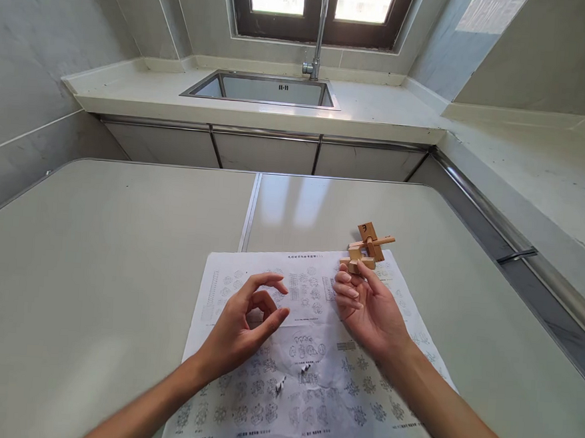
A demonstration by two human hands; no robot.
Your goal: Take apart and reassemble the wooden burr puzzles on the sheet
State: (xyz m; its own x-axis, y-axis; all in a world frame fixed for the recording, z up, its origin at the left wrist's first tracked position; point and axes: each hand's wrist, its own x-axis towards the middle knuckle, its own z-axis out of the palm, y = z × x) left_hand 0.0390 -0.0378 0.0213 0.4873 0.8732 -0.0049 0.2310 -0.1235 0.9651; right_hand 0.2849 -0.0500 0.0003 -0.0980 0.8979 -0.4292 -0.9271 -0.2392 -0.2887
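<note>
My left hand (pixel 248 323) is raised over the left part of a printed paper sheet (pixel 314 340), its fingers curved and apart with nothing between them. Toward the right edge of the sheet, my right hand (pixel 369 311) is turned palm up. Its thumb and index fingertip meet the near side of a small light wooden assembly (pixel 356 257). Just behind that lies a darker flat wooden piece (pixel 370 241) with a thin stick across it. Diagrams and small text cover the sheet, which has two small torn spots near its middle.
The sheet lies on a pale table (pixel 119 267) with a seam running away from me. Beyond the table is a white counter (pixel 380 112) with a sink (pixel 266 89) and a tall faucet (pixel 319 34) under a window. Another counter runs along the right.
</note>
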